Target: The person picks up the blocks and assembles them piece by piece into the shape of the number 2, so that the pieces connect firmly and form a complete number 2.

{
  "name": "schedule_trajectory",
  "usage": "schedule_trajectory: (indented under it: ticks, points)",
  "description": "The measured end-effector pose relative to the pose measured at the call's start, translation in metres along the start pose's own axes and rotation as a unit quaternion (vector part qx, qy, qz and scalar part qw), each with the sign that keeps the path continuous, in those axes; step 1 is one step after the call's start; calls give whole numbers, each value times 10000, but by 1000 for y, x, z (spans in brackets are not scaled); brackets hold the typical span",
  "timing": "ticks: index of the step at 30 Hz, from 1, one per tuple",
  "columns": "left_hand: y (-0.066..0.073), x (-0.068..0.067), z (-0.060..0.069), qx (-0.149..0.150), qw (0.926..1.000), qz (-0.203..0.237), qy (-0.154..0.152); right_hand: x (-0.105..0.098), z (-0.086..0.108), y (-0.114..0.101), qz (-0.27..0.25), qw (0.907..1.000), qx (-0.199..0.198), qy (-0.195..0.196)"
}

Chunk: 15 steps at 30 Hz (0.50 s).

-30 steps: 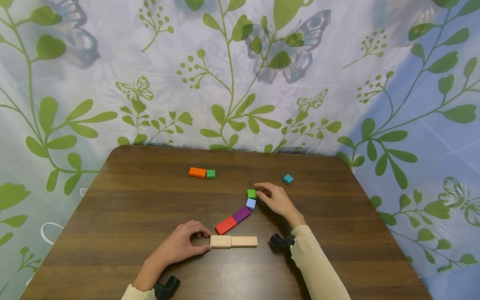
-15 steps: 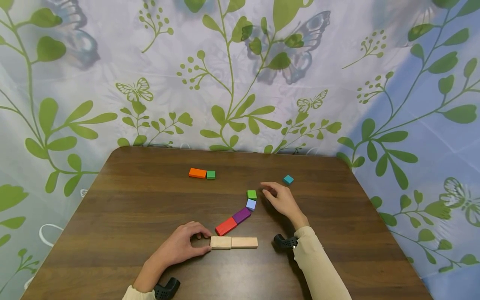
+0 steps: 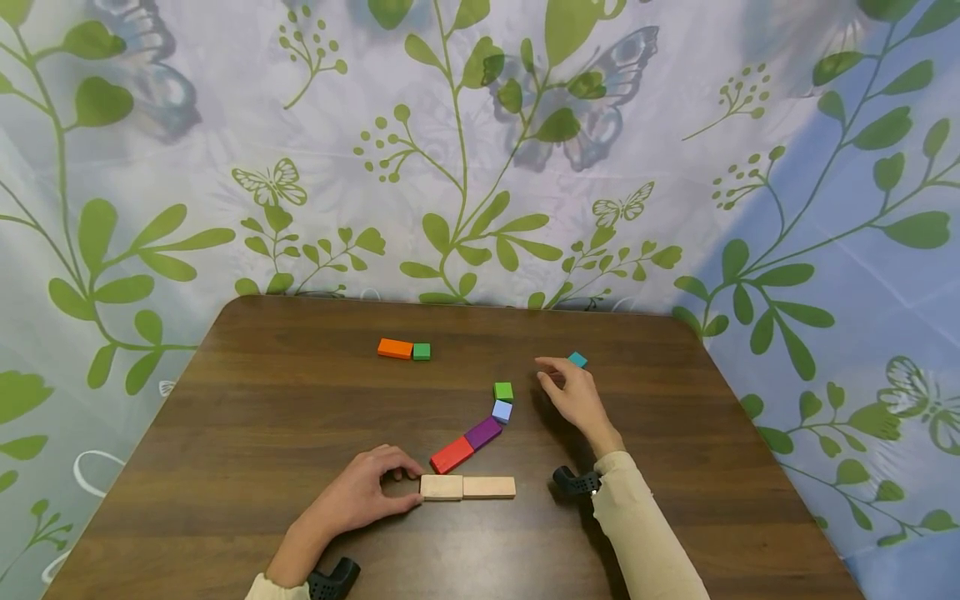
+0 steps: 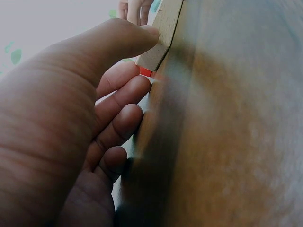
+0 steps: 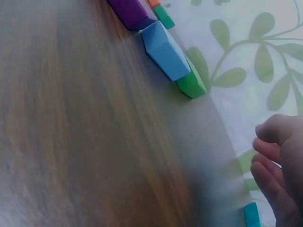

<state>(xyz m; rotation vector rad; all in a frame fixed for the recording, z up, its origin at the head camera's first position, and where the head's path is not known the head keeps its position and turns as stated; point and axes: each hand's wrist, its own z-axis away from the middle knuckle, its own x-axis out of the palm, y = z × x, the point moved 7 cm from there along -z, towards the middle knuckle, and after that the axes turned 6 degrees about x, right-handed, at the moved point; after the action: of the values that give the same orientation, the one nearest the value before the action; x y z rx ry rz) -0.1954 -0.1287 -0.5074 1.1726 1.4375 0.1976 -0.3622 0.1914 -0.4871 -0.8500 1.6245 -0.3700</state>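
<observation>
Thumb and index finger of my left hand (image 3: 367, 487) hold the left end of a plain wooden block (image 3: 442, 487); the left wrist view shows the thumb against this block (image 4: 165, 28). Its right end meets a second plain block (image 3: 489, 487). Behind them a red block (image 3: 452, 456), a purple block (image 3: 483, 433), a pale blue cube (image 3: 502, 411) and a bright green cube (image 3: 502, 391) form a slanting, curving row. My right hand (image 3: 579, 402) holds nothing, its fingers loosely bent, just in front of a teal cube (image 3: 577, 360) that it partly covers.
An orange block (image 3: 395, 348) and a darker green cube (image 3: 422, 352) lie end to end towards the back of the wooden table (image 3: 285, 400). A patterned cloth (image 3: 420, 167) hangs behind the table's far edge. Each wrist wears a black device (image 3: 576, 481).
My right hand has moved away from the bright green cube, to the right, and now overlaps the teal cube in the head view. The left hand and the blocks stay put.
</observation>
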Motion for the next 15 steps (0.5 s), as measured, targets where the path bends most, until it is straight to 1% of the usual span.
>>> schedule_trajectory:
  ticks: [3,7,10,15]
  points:
    - [-1,0,1,38,10000,-35,30,-4,0,1,-12,9998,-44,198]
    - [-1,1,1,66,10000,-54,49,-8,-1,5,68,9983,-45,570]
    - [-2,1,1,59,10000,-42,37,-12,-2,11,149,9962,73,850]
    - [-1,1,0,50,10000,-35,19,-17,-1,19,223,9921,145,1228]
